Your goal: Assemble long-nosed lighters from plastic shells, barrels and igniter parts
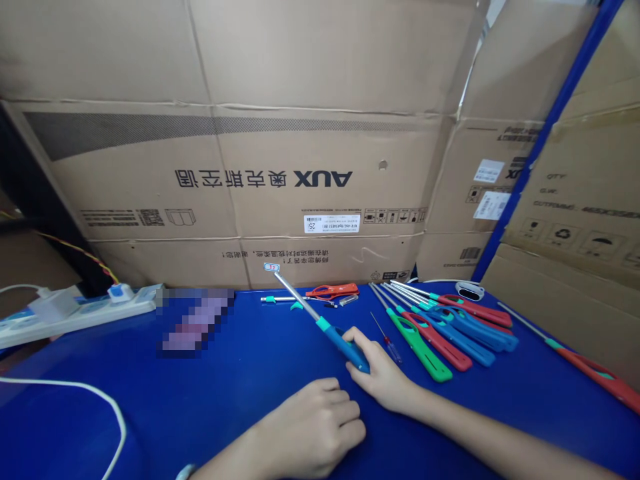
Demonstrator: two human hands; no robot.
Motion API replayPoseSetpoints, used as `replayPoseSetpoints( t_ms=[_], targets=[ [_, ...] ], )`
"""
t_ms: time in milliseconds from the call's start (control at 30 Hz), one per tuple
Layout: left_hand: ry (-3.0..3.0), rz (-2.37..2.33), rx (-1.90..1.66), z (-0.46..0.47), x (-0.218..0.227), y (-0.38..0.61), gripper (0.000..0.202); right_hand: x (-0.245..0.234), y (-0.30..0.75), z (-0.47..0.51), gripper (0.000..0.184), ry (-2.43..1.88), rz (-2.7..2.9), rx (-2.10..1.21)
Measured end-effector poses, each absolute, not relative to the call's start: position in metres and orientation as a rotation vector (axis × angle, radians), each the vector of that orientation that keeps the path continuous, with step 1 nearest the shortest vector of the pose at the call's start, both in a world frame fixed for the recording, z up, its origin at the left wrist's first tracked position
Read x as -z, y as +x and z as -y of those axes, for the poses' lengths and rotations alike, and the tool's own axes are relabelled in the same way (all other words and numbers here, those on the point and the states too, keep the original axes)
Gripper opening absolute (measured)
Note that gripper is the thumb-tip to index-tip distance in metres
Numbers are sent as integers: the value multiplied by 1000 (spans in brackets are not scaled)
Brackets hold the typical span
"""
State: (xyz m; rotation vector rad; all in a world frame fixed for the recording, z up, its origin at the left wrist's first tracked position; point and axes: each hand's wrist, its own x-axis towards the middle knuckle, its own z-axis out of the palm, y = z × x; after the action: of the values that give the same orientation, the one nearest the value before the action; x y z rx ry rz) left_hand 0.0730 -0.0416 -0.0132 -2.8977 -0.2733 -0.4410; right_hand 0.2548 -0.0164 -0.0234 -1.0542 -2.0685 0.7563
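My right hand is closed round the blue handle of a long-nosed lighter. Its metal tube points up and to the left, with a small tag at the tip. My left hand rests on the blue table just below it, curled into a loose fist with nothing showing in it. Just right of my right hand lie a thin red screwdriver and a row of several green, red and blue lighters.
Large cardboard boxes wall off the back and right. Red scissors and another lighter lie near the boxes. A red lighter lies alone at far right. A white power strip and cable sit at left.
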Motion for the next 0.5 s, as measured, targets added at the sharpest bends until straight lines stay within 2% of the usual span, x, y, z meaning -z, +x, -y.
replayPoseSetpoints(
  t_ms=[100, 500],
  targets=[
    [-2897, 269, 444, 42, 13, 73, 13, 24, 255, 17, 25, -1060, 2102, -744],
    [-2901, 281, 412, 41, 12, 72, 13, 29, 254, 14, 18, -1047, 2062, -750]
  ],
)
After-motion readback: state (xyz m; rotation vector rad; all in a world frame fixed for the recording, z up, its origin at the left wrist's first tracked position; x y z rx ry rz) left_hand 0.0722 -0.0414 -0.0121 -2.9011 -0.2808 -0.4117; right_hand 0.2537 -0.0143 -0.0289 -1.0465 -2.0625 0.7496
